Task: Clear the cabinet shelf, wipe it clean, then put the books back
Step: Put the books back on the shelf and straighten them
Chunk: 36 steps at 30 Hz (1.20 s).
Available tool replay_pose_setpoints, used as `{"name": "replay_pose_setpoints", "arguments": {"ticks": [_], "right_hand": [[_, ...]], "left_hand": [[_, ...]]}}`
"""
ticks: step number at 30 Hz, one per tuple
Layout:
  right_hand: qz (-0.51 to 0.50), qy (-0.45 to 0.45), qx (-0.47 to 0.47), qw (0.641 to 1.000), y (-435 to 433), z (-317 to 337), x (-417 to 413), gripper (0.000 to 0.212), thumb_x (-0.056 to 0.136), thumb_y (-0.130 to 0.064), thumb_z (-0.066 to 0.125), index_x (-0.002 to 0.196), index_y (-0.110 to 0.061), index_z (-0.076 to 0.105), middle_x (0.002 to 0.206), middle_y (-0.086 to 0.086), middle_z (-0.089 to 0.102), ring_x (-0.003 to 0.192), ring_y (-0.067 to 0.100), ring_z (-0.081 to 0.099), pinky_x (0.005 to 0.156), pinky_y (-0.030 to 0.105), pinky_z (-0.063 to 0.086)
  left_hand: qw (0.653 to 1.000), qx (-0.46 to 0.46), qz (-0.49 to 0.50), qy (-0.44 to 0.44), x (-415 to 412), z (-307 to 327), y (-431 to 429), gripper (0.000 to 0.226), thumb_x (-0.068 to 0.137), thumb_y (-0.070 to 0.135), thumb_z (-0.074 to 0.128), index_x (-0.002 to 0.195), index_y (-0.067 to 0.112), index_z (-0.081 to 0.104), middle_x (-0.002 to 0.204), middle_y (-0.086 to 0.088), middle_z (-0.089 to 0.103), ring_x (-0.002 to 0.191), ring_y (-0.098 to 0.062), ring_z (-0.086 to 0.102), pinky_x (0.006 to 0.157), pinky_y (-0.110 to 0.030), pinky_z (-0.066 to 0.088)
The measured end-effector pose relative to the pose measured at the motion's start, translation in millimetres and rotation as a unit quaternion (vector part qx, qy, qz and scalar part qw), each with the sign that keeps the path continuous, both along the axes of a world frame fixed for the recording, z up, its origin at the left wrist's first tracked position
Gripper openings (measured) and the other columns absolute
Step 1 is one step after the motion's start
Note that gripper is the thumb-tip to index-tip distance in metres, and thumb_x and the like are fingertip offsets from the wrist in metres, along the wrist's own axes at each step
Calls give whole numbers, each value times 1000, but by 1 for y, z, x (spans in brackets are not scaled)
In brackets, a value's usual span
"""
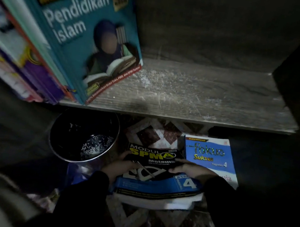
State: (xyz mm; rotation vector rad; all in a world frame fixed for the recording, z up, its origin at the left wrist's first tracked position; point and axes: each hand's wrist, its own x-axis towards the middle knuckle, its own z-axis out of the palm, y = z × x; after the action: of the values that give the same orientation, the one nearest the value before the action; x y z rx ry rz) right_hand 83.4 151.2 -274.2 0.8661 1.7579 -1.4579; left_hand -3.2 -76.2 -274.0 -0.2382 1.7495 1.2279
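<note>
We grip the black book (155, 164), "Modul SPM", down by the patterned floor (152, 133) below the shelf (206, 96). Our left hand (118, 164) curls round its left edge and our right hand (191, 171) round its right. A blue band crosses its lower cover, and white page edges show beneath; we cannot tell whether it rests on anything. Just right of it a blue book (211, 155), "Fokus Sukses", lies flat on the floor. To the left stands a dark bucket (63, 139) holding water. Above, the grey wooden shelf is streaked with pale dust. At its left end a teal book (76, 30), "Pendidikan Islam", leans against other books (17, 58). The cabinet interior is dim.
</note>
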Motion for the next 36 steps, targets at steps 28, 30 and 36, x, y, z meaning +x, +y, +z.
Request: {"name": "replay_pose_setpoints", "arguments": {"ticks": [28,30,36], "right_hand": [[8,503,74,861,-27,270,11,110,65,13,79,138,-53,28,142,-38,21,113,-28,40,75,1,42],[3,533,75,843,-25,270,-22,114,66,14,78,139,-54,24,146,-35,18,118,-23,39,77,4,45],[-11,572,40,819,-20,263,-101,121,67,21,72,141,-57,16,150,-27,15,103,-30,43,73,7,48]], "left_hand": [[801,187,122,555,36,253,-22,71,74,14,81,127,46,46,114,53,45,112,27,41,86,6,30],[776,176,142,589,15,251,-15,72,75,19,79,127,50,41,116,58,38,116,31,32,90,7,24],[707,134,195,667,-46,234,-1,77,72,19,80,122,62,40,128,38,39,120,28,31,97,4,23]]}}
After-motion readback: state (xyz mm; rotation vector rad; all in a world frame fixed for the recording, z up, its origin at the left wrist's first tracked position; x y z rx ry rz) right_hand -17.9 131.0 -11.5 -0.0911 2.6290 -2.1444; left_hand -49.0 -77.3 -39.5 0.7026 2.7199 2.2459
